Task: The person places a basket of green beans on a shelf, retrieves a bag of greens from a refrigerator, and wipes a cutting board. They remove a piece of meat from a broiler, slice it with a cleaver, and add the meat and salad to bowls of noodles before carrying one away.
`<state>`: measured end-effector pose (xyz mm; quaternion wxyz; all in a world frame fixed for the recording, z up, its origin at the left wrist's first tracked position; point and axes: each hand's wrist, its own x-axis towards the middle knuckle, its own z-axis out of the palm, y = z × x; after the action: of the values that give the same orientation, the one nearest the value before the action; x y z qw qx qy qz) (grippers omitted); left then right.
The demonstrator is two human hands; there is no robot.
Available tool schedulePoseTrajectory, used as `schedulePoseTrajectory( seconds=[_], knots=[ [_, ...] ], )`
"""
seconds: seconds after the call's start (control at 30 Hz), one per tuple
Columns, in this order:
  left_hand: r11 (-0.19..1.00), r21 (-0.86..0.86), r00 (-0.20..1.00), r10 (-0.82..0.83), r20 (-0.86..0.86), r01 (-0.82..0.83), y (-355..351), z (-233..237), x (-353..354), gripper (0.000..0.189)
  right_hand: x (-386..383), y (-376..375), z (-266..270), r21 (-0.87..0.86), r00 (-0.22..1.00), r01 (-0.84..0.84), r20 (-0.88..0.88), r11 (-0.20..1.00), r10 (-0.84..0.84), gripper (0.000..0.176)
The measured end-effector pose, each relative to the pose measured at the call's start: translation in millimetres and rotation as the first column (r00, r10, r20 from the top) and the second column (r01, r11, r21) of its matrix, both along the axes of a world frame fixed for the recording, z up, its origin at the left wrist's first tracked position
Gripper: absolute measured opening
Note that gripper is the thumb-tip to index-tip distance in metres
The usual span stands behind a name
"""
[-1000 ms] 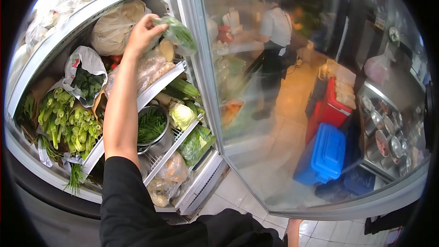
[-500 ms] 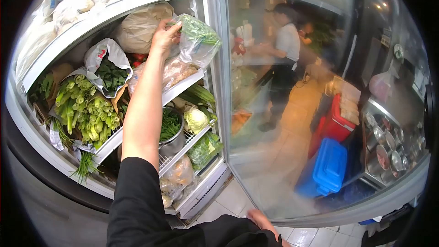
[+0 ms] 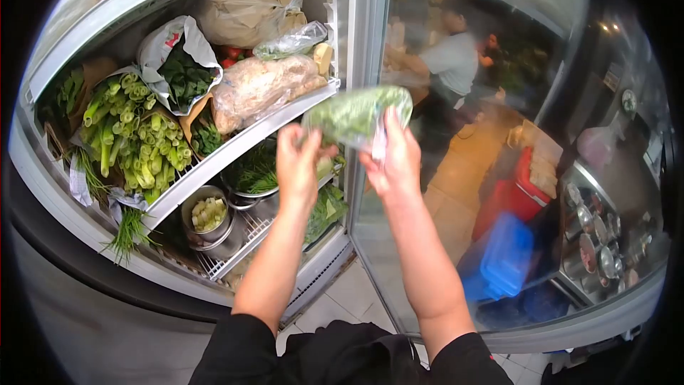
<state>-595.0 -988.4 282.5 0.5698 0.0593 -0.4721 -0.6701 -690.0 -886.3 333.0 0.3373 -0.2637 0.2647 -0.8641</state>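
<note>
A clear plastic bag of green leaves [image 3: 349, 113] is held up in front of the open fridge, between my two hands. My right hand [image 3: 395, 153] grips the bag's right end, thumb on the near side, with a white strip [image 3: 380, 141] beside the fingers. At the bag's lower left end is my left hand [image 3: 299, 160], its fingers curled against the plastic; their exact hold is partly blurred. Behind the bag, on the upper shelf, lie a bag of pale brownish food [image 3: 263, 89] and another clear bag with green contents [image 3: 288, 41].
Leafy stalks [image 3: 135, 135] and a white bag of dark leaves [image 3: 182, 71] fill the shelf's left. Below stands a metal pot of pale cut pieces [image 3: 208, 215]. The glass door [image 3: 427, 242] stands open at right; through it show a person [image 3: 452, 57] and a blue container [image 3: 507, 257].
My right hand has come up from below onto the bag of green leaves. The bag has moved down and right, away from the shelf. My left hand has lowered with it.
</note>
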Motion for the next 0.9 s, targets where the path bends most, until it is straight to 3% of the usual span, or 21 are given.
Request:
schedulePoseTrajectory(
  seconds=[0.07, 0.13, 0.2, 0.27, 0.3, 0.33, 0.37, 0.43, 0.47, 0.53, 0.6, 0.67, 0.7, 0.77, 0.8, 0.83, 0.9],
  knots=[
    [0.976, 0.16, 0.989, -0.141, -0.044, 0.146, 30.0, -48.0, 8.9, 0.023, 4.6, 15.5, -39.7, 0.034, 1.0, -0.014, 0.024, 0.999, 0.013, 0.026],
    [0.921, 0.304, 0.959, -0.276, 0.07, 0.243, 55.6, -96.3, 22.2, 0.021, 11.8, 32.3, -75.9, 0.075, 0.998, -0.013, 0.064, 0.997, 0.008, 0.025],
    [0.869, 0.386, 0.911, -0.386, 0.142, 0.309, 70.6, -148.2, 39.6, 0.023, 21.2, 53.2, -107.1, 0.336, 0.99, 0.138, -0.045, 0.932, -0.131, 0.024],
    [0.851, 0.382, 0.787, -0.497, 0.367, 0.359, 76.6, -202.4, 61.0, 0.027, 23.2, 77.7, -168.4, 0.526, 0.892, 0.359, -0.436, 0.771, -0.118, 0.026],
    [0.889, 0.3, 0.719, -0.457, 0.523, 0.347, 79.6, -234.3, 68.7, 0.028, 25.9, 98.7, -199.7, 0.559, 0.771, 0.484, -0.636, 0.673, -0.027, 0.032],
    [0.91, 0.203, 0.636, -0.4, 0.66, 0.362, 82.2, -262.8, 75.3, 0.029, 36.5, 122.0, -211.9, 0.664, 0.723, 0.504, -0.674, 0.552, 0.15, 0.035],
    [0.874, 0.215, 0.59, -0.458, 0.665, 0.436, 86.2, -285.4, 81.2, 0.029, 48.4, 145.8, -222.0, 0.745, 0.676, 0.529, -0.66, 0.407, 0.328, 0.037],
    [0.86, 0.01, 0.337, -0.211, 0.918, 0.511, 95.6, -311.2, 79.8, 0.025, 80.1, 189.3, -292.3, 0.753, 0.673, 0.597, -0.658, 0.276, 0.338, 0.041],
    [0.803, 0.018, 0.309, -0.25, 0.918, 0.595, 111.9, -304.5, 69.9, 0.025, 101.7, 212.2, -308.1, 0.804, 0.738, 0.561, -0.594, 0.199, 0.32, 0.043],
    [0.511, -0.108, 0.338, -0.381, 0.861, 0.853, 166.4, -263.7, 58.9, 0.025, 151.0, 249.9, -344.5, 0.855, 0.826, 0.514, -0.517, 0.075, 0.226, 0.044],
    [0.088, -0.204, 0.222, -0.404, 0.887, 0.975, 233.5, -216.5, 52.5, 0.023, 193.3, 280.3, -386.2, 0.92, 0.924, 0.365, -0.34, -0.142, 0.175, 0.046],
    [-0.376, -0.342, 0.215, -0.341, 0.915, 0.861, 300.6, -185.3, 54.2, 0.026, 236.8, 310.4, -402.7, 0.924, 0.95, 0.312, -0.309, -0.22, 0.051, 0.046],
    [-0.432, -0.35, 0.196, -0.361, 0.912, 0.831, 333.2, -182.6, 52.2, 0.026, 257.1, 324.0, -405.6, 0.928, 0.959, 0.271, -0.282, -0.254, -0.006, 0.045],
    [-0.76, -0.494, 0.589, -0.185, 0.787, 0.421, 394.6, -198.4, 48.5, 0.03, 300.3, 351.6, -400.3, 0.914, 0.94, 0.279, -0.322, -0.294, -0.111, 0.044],
    [-0.811, -0.461, 0.803, 0.019, 0.596, 0.361, 417.4, -231.1, 37.9, 0.03, 319.4, 365.2, -394.9, 0.903, 0.922, 0.298, -0.356, -0.31, -0.149, 0.043],
    [-0.849, -0.419, 0.929, 0.197, 0.313, 0.321, 435.2, -263.3, 23.4, 0.032, 337.9, 375.9, -382.7, 0.906, 0.913, 0.274, -0.35, -0.322, -0.208, 0.043],
    [-0.831, -0.069, 0.814, 0.518, 0.264, 0.551, 445.0, -278.1, 0.5, 0.031, 373.8, 395.8, -384.3, 0.904, 0.867, 0.272, -0.379, -0.331, -0.323, 0.043]
  ],
)
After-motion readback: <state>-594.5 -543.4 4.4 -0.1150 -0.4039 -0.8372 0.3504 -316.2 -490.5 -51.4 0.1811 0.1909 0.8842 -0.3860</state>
